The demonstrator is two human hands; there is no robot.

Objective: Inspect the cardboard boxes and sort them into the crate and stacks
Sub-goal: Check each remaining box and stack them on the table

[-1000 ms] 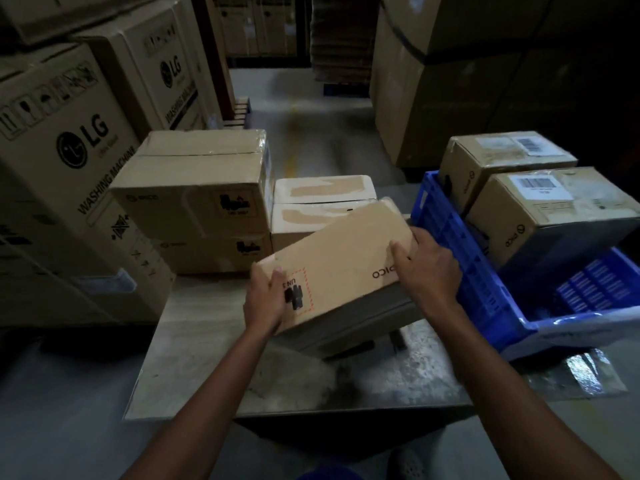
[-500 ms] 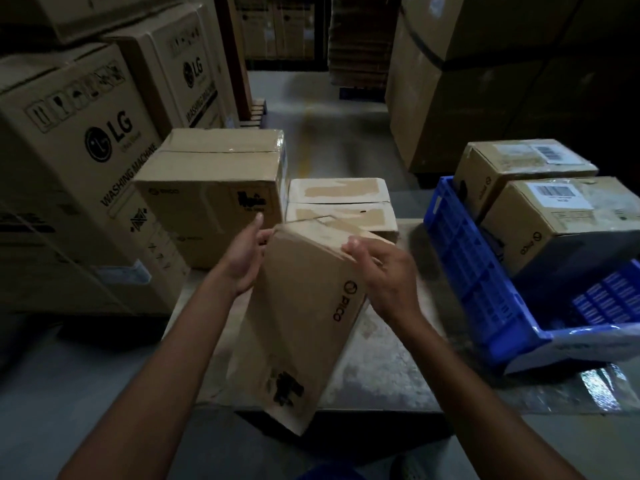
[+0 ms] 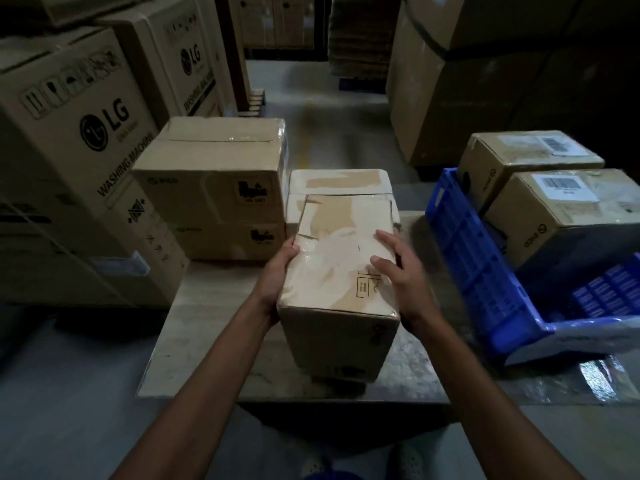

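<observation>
One taped, crinkled cardboard box (image 3: 337, 271)

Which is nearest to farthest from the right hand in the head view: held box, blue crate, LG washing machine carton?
1. Held box: right hand grips its right side.
2. Blue crate: just right of that hand, apart from it.
3. LG washing machine carton: far left, beyond the left hand.

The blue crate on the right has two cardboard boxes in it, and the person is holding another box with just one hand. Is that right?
Not quite. The head view shows both hands on the held box: the left hand on its left side and the right hand on its top and right side. The rest is right: the blue crate on the right holds two cardboard boxes.
</observation>
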